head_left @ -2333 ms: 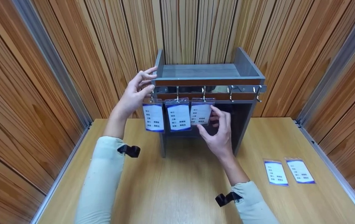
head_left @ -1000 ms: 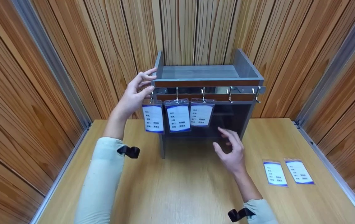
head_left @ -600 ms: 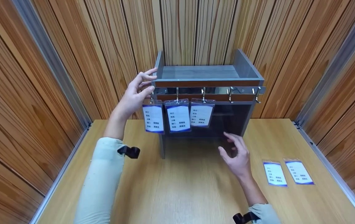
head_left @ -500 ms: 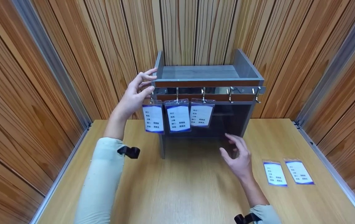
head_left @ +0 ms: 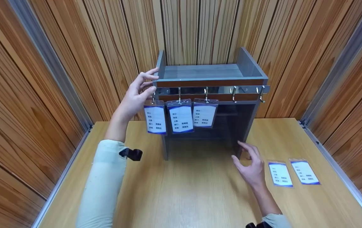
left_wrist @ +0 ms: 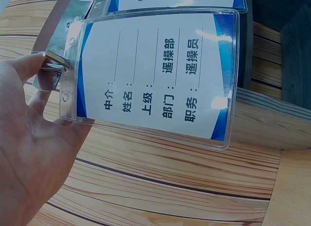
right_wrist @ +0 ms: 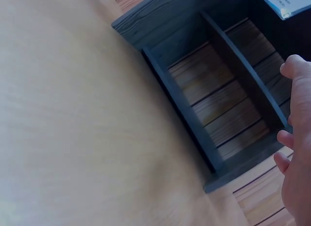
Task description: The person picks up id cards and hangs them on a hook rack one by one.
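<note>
My left hand [head_left: 136, 95] rests at the left front corner of a small grey shelf [head_left: 209, 80], fingers extended against its side panel. Its thumb touches the leftmost hook, plain in the left wrist view, where a badge holder [left_wrist: 150, 75] hangs beside the palm. In the head view, this left badge [head_left: 155, 118], a middle badge [head_left: 181, 117] and a right badge [head_left: 204, 114] hang in a row on the hooks. Low by the shelf's right leg, my right hand [head_left: 252, 164] holds nothing, thumb and fingers apart. Nearest it on the table lies a flat badge [head_left: 280, 174].
Another badge [head_left: 304, 172] lies to the right of that one. Two bare hooks, one a right-middle hook [head_left: 234, 95] and one an end hook [head_left: 262, 94], sit on the metal rail. Wood-panelled walls stand around the table [head_left: 181, 196].
My right hand has let go of the third hanging badge and moved down and to the right, towards the badges on the table. My left hand keeps its place on the shelf.
</note>
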Available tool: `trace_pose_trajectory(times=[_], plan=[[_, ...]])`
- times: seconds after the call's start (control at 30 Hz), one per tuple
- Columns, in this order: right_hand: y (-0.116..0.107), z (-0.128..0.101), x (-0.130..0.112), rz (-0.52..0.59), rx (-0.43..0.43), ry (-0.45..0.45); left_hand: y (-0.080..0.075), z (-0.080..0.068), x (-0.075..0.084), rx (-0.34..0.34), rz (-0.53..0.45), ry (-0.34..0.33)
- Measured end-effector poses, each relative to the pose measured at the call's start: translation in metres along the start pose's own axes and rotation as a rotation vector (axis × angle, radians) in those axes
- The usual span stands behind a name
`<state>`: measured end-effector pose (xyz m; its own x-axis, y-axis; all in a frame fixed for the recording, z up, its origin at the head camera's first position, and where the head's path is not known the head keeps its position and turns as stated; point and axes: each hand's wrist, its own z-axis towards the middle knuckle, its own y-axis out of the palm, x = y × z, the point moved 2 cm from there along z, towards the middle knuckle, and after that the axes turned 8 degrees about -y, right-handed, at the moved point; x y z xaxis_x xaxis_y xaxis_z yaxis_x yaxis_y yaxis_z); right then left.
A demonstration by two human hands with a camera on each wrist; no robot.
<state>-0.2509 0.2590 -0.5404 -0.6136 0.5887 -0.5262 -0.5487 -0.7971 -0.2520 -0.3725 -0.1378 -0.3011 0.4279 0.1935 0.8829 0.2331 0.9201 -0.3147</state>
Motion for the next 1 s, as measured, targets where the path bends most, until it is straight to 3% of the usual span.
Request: trace_pose_trajectory(times=[0.63, 0.8, 1.0], plan=[[-0.048, -0.032, 0.032, -0.126, -0.058, 0.212, 0.000, 0.002, -0.002, -0.003, -0.002, 0.000], [-0.061, -0.035, 0.035, -0.151, -0.078, 0.300, -0.001, 0.001, 0.000, -0.002, 0.002, 0.003], [-0.078, -0.038, 0.042, -0.174, -0.065, 0.345, -0.001, 0.000, -0.001, -0.004, -0.002, -0.003]])
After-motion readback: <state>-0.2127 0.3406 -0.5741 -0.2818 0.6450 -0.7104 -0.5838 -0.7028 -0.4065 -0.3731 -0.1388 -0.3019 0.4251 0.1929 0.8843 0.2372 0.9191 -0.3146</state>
